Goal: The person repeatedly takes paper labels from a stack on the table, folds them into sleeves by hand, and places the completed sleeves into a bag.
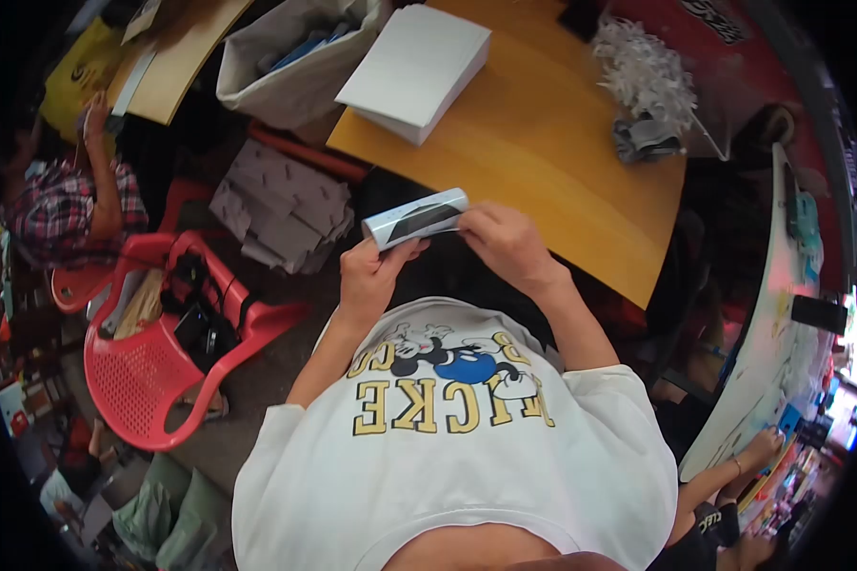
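In front of my shirt I hold a curved, glossy silvery-white piece with a black panel (416,217); it looks like a bent sheet, but its exact kind is unclear. My left hand (376,271) grips its lower left end, fingers closed around the underside. At the opposite end, my right hand (505,243) pinches the edge between thumb and fingers. The piece is tilted, its right end higher in view. Just beyond it, a thick stack of white sheets (417,67) lies on the yellow wooden table (543,124).
Shredded white strips (643,81) and a grey cloth-like bundle (646,138) lie at the table's far right. A cream fabric bin (286,95) and stacked grey sheets (281,205) are on the left. A red plastic chair (143,381) holds dark items. Other people work on both sides.
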A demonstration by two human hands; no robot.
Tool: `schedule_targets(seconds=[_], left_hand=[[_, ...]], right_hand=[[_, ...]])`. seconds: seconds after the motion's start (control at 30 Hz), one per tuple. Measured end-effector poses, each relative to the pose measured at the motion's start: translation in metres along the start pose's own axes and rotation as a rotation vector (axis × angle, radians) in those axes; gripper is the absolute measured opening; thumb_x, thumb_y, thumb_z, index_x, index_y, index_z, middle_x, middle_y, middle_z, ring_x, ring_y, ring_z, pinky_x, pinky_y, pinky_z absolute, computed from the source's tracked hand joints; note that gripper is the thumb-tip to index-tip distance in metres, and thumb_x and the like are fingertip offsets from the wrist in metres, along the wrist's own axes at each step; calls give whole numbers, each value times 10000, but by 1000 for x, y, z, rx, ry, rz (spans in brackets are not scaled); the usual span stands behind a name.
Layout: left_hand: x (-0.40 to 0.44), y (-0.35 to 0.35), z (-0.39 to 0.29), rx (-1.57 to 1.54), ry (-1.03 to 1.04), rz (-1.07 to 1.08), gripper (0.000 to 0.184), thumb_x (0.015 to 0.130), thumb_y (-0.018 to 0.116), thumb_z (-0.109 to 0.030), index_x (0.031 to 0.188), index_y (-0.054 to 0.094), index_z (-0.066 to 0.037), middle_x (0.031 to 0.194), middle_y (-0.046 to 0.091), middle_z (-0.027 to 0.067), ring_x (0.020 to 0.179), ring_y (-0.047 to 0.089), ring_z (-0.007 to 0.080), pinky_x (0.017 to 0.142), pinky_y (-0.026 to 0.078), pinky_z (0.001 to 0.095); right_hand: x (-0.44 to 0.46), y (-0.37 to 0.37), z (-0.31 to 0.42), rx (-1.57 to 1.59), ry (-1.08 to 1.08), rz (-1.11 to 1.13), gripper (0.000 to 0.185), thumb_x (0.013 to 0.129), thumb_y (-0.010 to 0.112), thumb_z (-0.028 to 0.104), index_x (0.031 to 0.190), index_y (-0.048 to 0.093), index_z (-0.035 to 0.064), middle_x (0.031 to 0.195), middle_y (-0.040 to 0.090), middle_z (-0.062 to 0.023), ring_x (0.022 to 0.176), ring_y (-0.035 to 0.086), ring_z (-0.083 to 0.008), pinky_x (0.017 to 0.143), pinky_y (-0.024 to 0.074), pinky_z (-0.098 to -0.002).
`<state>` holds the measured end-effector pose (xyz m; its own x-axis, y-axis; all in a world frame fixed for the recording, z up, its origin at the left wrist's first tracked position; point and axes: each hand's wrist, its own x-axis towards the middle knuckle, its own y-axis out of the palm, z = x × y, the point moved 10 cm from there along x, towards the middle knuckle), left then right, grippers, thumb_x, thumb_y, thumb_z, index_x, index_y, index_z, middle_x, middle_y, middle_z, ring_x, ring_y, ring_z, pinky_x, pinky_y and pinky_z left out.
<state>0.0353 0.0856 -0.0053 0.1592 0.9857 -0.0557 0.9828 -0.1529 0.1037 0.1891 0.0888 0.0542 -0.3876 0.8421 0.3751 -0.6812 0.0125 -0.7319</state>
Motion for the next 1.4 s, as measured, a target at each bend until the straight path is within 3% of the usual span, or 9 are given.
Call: schedule_targets(seconds=[0.1, 0.6, 0.7, 0.9, 1.07, 1.3, 1.4], left_hand=[[5, 2, -9, 32, 36, -10, 208, 884, 569, -22, 1072, 615, 54, 965, 665, 88, 850, 657, 161, 730, 545, 259], [8, -4, -15, 13, 58, -98, 213, 881, 568, -24, 1070, 607, 67, 952, 665, 108, 829, 667, 179, 715, 556, 269], [7, -6, -10, 17, 66, -111, 205, 878, 570, -30, 1049, 613, 77, 939, 670, 122, 820, 674, 188, 704, 556, 272], [4, -6, -8, -55, 55, -116, 217, 883, 565, -25, 1067, 602, 84, 963, 667, 114, 826, 670, 185, 725, 560, 267], [1, -6, -16, 106, 147, -120, 208, 865, 580, -7, 1054, 608, 74, 972, 671, 127, 833, 675, 194, 707, 564, 269], [0, -4, -15, 167, 158, -91, 211, 890, 558, -15, 1081, 599, 62, 980, 652, 94, 843, 659, 176, 726, 559, 260], [-2, -7, -16, 116, 164, -135, 194, 860, 585, -7, 1036, 614, 69, 943, 680, 130, 819, 681, 196, 688, 562, 265]], right_hand=[[7, 0, 5, -46, -93, 6, 118, 715, 616, 5, 781, 525, 43, 686, 513, -102, 647, 563, -281, 550, 454, -370], [17, 15, 0, -47, -79, 96, 162, 704, 625, -13, 824, 530, 42, 829, 550, -116, 744, 573, -294, 622, 475, -359], [15, 10, -2, -25, -73, 32, 159, 713, 626, -30, 836, 549, 35, 853, 568, -121, 765, 588, -305, 653, 487, -359], [14, 13, -3, -31, -26, 14, 148, 724, 627, -30, 840, 553, 24, 841, 565, -121, 749, 588, -302, 640, 488, -343], [11, 17, -4, -47, 15, 28, 135, 730, 602, -31, 831, 533, 27, 810, 546, -120, 731, 583, -305, 629, 485, -369], [10, 13, 2, -22, -68, -49, 156, 719, 613, -38, 844, 546, 26, 807, 547, -115, 730, 582, -297, 637, 486, -359], [10, 15, 0, -14, -24, -30, 154, 724, 615, -44, 840, 543, 28, 812, 550, -111, 725, 582, -293, 632, 484, -347]])
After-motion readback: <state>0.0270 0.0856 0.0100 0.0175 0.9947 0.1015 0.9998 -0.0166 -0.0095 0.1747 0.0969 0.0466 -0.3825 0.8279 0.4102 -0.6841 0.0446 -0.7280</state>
